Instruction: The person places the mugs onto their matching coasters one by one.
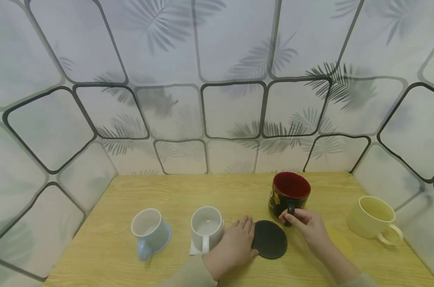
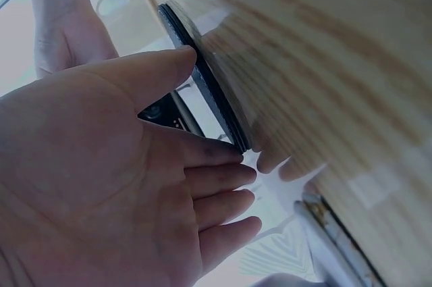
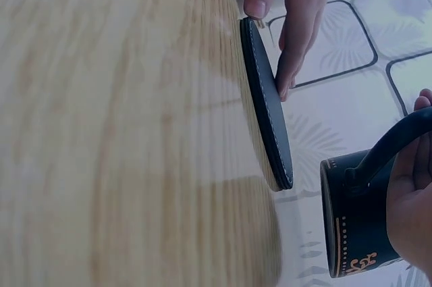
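Right hand: fingers pinched on the handle of the black mug, red inside, upright or nearly so. Right-wrist view shows the mug's base just clear of the counter. Mug is behind and a bit right of the black coaster, near it, not over it. Left hand: open, fingers about straight, thumb and fingertips touching the coaster's left edge; coaster lies flat on the counter. Just left of that hand, white mug on a white coaster. Further left, blue-and-white mug on a blue coaster. Far right, yellow mug beside a yellow coaster partly hidden by the right arm. Leaf-print wall behind.
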`<state>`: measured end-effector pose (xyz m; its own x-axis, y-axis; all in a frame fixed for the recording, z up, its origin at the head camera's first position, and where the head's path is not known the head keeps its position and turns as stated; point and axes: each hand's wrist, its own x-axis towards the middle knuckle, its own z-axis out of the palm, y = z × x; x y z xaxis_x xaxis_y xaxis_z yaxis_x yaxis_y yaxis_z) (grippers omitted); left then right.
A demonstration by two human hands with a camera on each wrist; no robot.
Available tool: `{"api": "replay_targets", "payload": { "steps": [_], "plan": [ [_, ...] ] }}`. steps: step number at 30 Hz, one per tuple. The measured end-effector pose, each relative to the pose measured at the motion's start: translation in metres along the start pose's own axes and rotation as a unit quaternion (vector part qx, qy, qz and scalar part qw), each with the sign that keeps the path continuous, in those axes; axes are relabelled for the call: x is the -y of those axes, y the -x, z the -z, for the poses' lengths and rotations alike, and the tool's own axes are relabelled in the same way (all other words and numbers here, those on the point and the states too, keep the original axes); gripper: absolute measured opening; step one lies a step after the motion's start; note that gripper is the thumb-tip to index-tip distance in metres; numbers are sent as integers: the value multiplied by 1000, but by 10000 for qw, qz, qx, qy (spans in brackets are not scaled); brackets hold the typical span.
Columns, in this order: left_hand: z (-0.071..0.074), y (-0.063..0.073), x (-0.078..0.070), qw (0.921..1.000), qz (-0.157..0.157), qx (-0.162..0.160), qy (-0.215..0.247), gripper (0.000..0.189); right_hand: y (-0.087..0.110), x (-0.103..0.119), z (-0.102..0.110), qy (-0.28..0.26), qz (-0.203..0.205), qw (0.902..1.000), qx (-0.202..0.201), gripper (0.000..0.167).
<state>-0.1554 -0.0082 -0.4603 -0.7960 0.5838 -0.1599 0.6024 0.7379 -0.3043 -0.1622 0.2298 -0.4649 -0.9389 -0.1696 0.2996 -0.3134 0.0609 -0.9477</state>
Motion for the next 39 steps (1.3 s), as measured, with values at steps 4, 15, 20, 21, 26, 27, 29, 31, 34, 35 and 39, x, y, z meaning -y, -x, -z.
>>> {"api": "replay_targets", "payload": {
  "steps": [4, 15, 20, 21, 26, 27, 29, 31, 34, 35, 39],
  "plan": [
    [-1, 1, 0, 10000, -7, 8, 88, 79, 3, 1, -1, 3, -15, 10000, 71, 18],
    [-2, -4, 2, 9998, -36, 66, 208, 77, 13, 7, -6, 42, -4, 9998, 206, 17],
    [-2, -4, 3, 9999, -31, 67, 148, 73, 17, 10, -7, -44, 27, 9996, 281, 18],
    [-3, -4, 3, 9998, -29, 66, 162, 73, 17, 10, -7, -61, 40, 9995, 302, 18],
    [-5, -5, 3, 9998, -15, 35, 216, 73, 22, 11, -9, -72, 83, 9989, 453, 18],
    [-5, -4, 3, 9997, -9, 23, 235, 73, 23, 11, -10, -67, 87, 9988, 483, 18],
    [-5, -4, 2, 9997, -9, 6, 250, 72, 25, 11, -11, -77, 77, 9985, 546, 18],
    [-4, -3, 2, 9997, -7, 5, 259, 71, 28, 11, -13, -53, 71, 9983, 575, 19],
    [-4, -3, 2, 9997, -4, 10, 259, 69, 31, 12, -14, -9, 157, 9978, 646, 19],
    [-4, -3, 2, 9997, 3, 8, 259, 68, 32, 13, -15, 27, 164, 9978, 645, 19],
    [-5, -4, 2, 9996, 14, -23, 270, 68, 35, 14, -15, 30, 206, 9969, 757, 20]
  ]
}}
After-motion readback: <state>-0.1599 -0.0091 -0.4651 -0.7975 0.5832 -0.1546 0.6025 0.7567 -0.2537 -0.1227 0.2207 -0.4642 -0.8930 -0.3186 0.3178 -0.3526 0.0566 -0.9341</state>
